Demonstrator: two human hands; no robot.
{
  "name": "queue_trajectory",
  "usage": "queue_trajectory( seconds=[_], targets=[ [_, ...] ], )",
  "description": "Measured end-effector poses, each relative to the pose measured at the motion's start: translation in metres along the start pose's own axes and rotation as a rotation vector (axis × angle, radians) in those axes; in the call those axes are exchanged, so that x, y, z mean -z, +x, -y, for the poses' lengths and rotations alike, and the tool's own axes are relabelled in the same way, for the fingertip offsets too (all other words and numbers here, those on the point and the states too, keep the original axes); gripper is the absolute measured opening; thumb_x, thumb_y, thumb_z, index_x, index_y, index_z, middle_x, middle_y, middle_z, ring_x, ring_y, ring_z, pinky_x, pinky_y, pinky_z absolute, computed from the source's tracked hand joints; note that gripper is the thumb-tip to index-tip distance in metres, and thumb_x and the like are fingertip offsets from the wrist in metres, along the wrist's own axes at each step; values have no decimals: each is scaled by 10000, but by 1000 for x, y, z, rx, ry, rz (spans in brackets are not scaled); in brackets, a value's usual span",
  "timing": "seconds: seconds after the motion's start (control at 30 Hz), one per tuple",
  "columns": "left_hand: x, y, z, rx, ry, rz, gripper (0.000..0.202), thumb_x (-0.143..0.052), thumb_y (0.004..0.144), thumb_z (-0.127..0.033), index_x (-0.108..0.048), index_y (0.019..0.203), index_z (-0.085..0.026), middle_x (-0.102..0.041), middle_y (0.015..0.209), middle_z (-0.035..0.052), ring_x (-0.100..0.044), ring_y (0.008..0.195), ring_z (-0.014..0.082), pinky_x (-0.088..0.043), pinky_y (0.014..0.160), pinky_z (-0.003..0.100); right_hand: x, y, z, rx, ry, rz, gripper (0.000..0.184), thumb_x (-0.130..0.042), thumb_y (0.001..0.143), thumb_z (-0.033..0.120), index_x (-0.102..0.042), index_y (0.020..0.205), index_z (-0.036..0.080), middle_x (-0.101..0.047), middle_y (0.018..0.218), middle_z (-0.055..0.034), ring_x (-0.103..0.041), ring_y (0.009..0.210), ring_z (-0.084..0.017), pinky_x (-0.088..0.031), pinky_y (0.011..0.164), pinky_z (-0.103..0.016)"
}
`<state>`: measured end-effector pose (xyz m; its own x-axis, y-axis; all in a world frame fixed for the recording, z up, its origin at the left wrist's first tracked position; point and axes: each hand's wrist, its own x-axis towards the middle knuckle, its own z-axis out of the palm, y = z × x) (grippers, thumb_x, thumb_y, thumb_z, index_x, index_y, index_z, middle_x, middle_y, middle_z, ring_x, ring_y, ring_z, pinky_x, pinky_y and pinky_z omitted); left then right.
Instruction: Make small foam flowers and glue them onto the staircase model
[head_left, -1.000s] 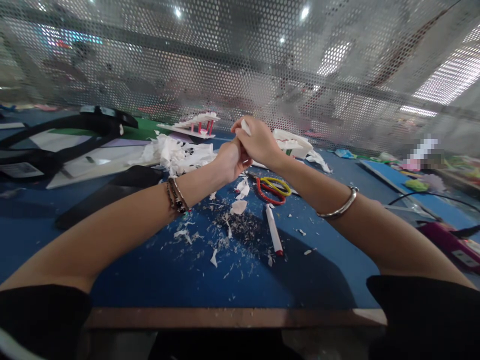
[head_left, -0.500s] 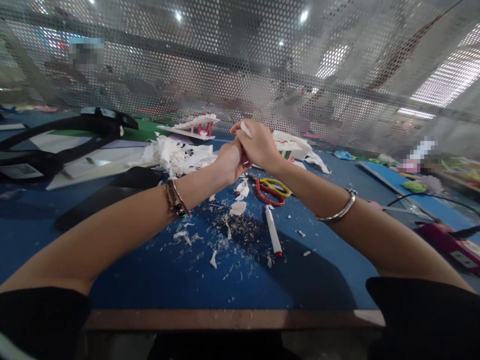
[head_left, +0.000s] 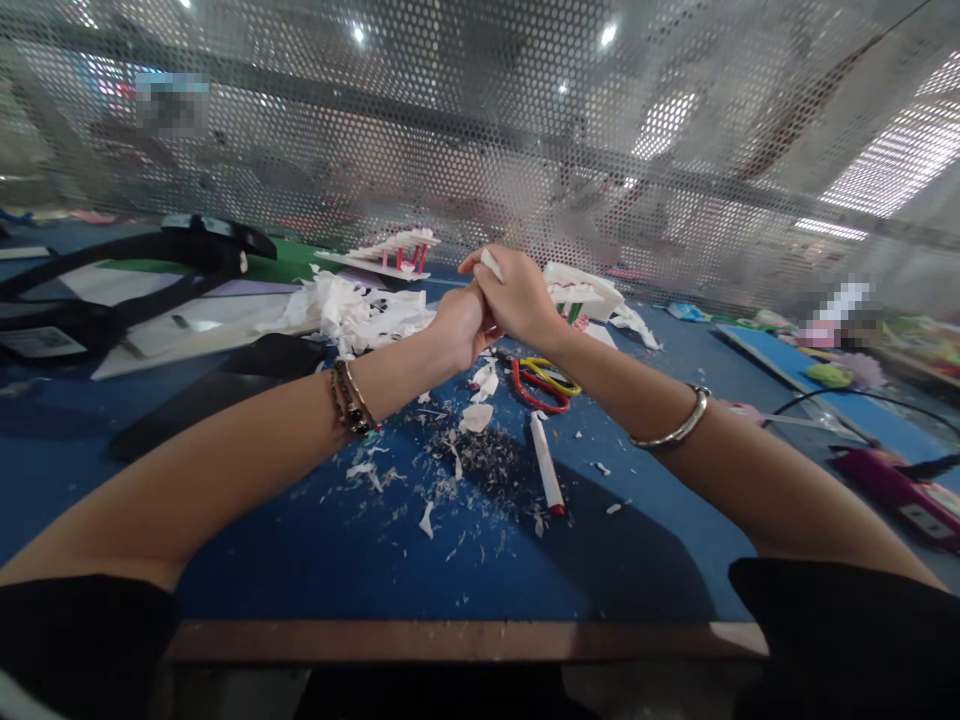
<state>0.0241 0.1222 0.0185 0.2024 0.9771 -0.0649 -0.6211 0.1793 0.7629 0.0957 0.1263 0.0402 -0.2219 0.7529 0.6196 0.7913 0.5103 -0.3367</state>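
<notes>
hands 2: left hand (head_left: pixel 459 325), right hand (head_left: pixel 517 295) | small white piece (head_left: pixel 491 263) in right fingers 1 | silver bangle (head_left: pixel 679 425) 1 | red-tipped white stick (head_left: pixel 547 463) 1 | scissor loops 2: red loop (head_left: pixel 525 385), yellow loop (head_left: pixel 559 370) | paper models 2: pink-posted model (head_left: pixel 390 250), white model (head_left: pixel 581 285) | shred heap (head_left: pixel 352 310) 1 | loose scraps beyond counting

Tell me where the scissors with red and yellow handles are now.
In the head view, the scissors lie on the blue table just right of centre, under the right hand and just beyond the white pen.
</notes>
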Motion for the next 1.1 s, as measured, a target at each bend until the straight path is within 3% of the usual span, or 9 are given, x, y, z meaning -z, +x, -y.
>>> queue_trajectory(
  seconds=[1.1],
  targets=[
    [-3, -6, -2, -31, -19, -26, 150, -455, 725, -122, -497, 586, -158, -552, 494, -25, -484, 453, 81, -385, 486, 192, -5, -5, 6, -28, 25, -116, 267, -361, 740, 57, -575, 860, 161, -620, 940, -52, -540, 905, -166, -370, 823, -295]
  ],
)
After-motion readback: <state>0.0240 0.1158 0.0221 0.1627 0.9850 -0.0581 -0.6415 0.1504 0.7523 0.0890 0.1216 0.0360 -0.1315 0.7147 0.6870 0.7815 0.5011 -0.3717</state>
